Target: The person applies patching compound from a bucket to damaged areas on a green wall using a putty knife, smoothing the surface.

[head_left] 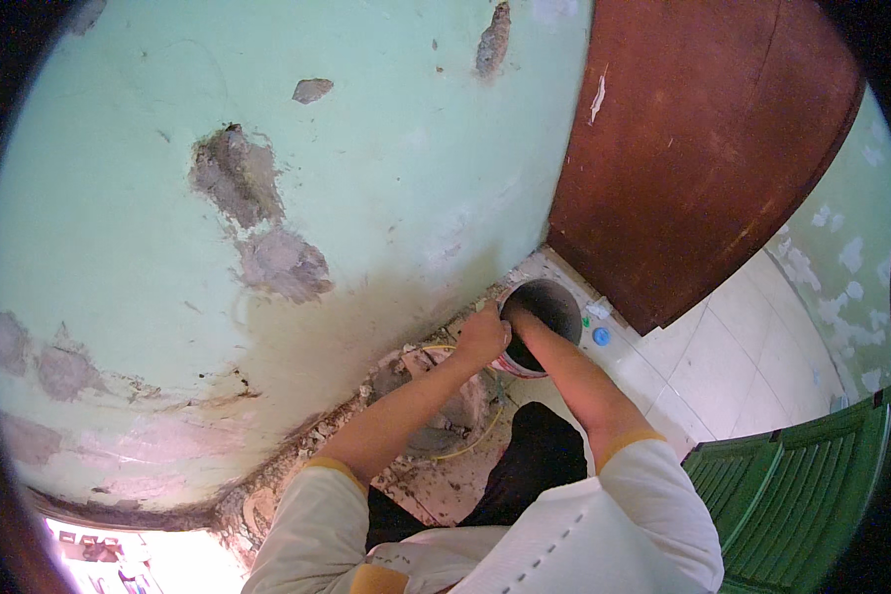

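Hidden: right hand [522, 319] is sunk inside the bucket [554, 297], its grip impossible to tell.
Left hand [483, 335]: closed around the bucket's near rim.
Bucket: on the floor [723, 366], against the wall [366, 198], beside the door [693, 139].

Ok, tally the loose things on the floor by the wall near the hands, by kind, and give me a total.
Bucket, left hand on its rim, right hand reaching inside: 1
Blue bottle cap on the tiles: 1
Yellow cord over the rubble: 1
Total: 3
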A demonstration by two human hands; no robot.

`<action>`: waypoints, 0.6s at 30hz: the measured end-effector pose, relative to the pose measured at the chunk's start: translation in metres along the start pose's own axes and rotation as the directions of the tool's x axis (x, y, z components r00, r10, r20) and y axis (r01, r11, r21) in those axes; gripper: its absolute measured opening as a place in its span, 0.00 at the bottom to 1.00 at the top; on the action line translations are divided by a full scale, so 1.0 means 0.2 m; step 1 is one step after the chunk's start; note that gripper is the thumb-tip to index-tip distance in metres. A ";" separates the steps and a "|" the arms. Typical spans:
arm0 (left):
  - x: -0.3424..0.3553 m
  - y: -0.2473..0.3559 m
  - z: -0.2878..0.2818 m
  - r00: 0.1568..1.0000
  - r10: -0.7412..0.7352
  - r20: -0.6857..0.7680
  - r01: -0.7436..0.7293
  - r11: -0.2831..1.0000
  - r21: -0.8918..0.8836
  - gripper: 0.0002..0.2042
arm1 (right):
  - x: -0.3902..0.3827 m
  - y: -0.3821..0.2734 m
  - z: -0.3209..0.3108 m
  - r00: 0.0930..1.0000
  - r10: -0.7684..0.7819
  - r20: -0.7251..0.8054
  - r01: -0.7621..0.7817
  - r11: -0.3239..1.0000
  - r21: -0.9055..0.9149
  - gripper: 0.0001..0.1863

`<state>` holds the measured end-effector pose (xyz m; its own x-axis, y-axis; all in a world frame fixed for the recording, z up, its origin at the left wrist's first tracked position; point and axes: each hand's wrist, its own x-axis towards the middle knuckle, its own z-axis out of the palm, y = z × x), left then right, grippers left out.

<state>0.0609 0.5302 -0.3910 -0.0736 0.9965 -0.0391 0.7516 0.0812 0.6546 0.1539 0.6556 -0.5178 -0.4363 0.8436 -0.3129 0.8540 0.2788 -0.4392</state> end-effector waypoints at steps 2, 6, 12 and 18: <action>0.02 -0.01 0.01 0.999 0.038 -0.019 -0.038 0.999 0.002 0.19 | 0.00 0.01 0.01 1.000 -0.001 0.007 0.001 1.000 0.026 0.16; -0.01 0.06 0.08 0.998 0.063 0.022 -0.065 0.995 0.080 0.18 | -0.02 0.06 -0.01 1.000 -0.003 0.021 0.001 0.996 0.094 0.16; -0.02 0.05 0.15 0.991 0.130 0.028 -0.131 0.990 0.056 0.15 | -0.15 0.20 0.04 0.995 -0.020 0.095 0.001 0.980 0.198 0.16; -0.04 0.16 0.16 0.990 0.075 0.121 -0.082 0.995 0.056 0.15 | -0.19 0.25 0.08 0.992 -0.001 0.126 -0.035 0.959 0.282 0.16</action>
<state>0.1056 0.5253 -0.3938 0.0628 0.9947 -0.0812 0.7904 0.0001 0.6126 0.2092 0.6305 -0.5406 -0.4692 0.7790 -0.4161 0.7544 0.1086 -0.6474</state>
